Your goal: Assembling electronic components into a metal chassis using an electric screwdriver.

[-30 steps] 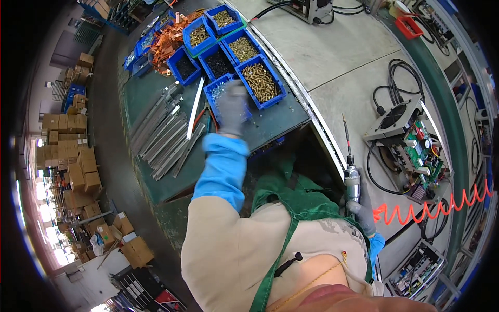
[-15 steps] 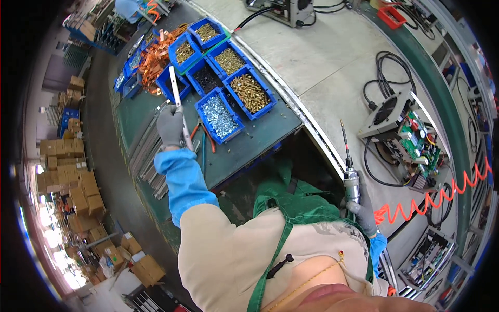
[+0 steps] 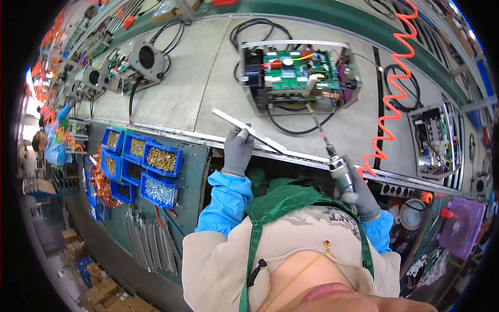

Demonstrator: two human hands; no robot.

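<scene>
Above the near edge of the grey surface, a thin flat metal strip now sits in the left hand, grip closed on its lower half; half a second ago that hand was over by the blue parts bins. Right hand stays wrapped round the pneumatic screwdriver, bit aimed at the open electronics chassis, so the strip looks brought over for fastening there.

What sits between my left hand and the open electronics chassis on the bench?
In the head view, only the thin metal strip held by the left hand and bare bench before the chassis.
</scene>
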